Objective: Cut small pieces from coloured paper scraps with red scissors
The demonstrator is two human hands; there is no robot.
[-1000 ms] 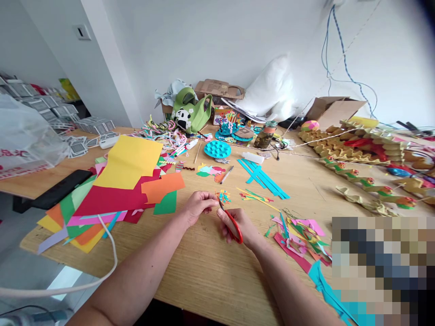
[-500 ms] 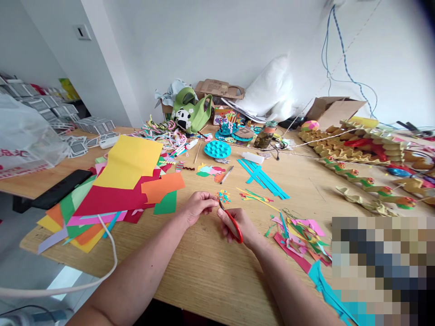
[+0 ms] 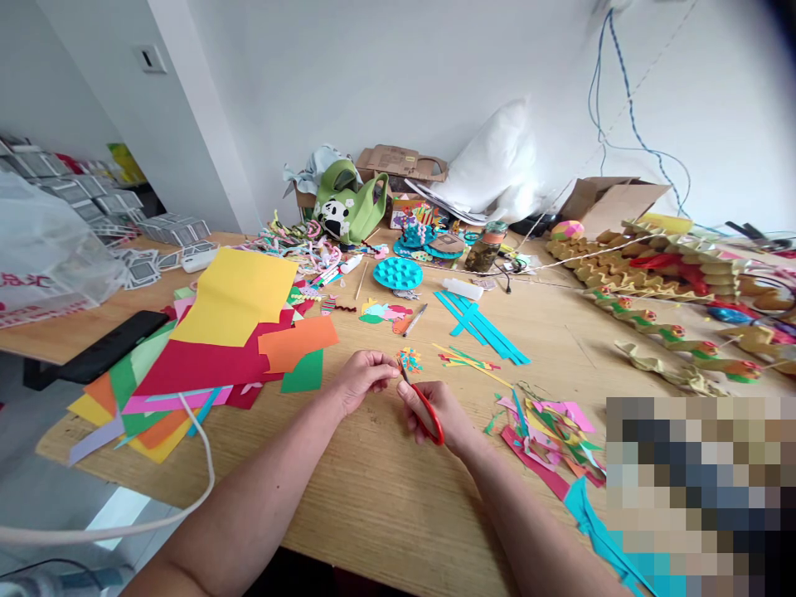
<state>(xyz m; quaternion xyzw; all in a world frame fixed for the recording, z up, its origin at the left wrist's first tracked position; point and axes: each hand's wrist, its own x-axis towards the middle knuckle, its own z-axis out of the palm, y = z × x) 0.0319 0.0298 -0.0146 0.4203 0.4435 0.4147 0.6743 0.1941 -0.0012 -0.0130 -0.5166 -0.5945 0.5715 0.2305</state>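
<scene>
My right hand is closed around red-handled scissors, whose blades point up and left. At the blade tips my left hand is pinched, and whatever its fingers hold is too small to make out. Just beyond the tips lies a small pile of blue, orange and yellow paper bits. Thin yellow and red paper strips rest to the right of the pile. Farther back are a pen, blue paper strips and cut colored paper shapes.
Colored paper sheets are stacked at the left, with a white cable in front. Paper scraps lie at the right. Behind stand a blue plate, a jar, a green bag and egg cartons.
</scene>
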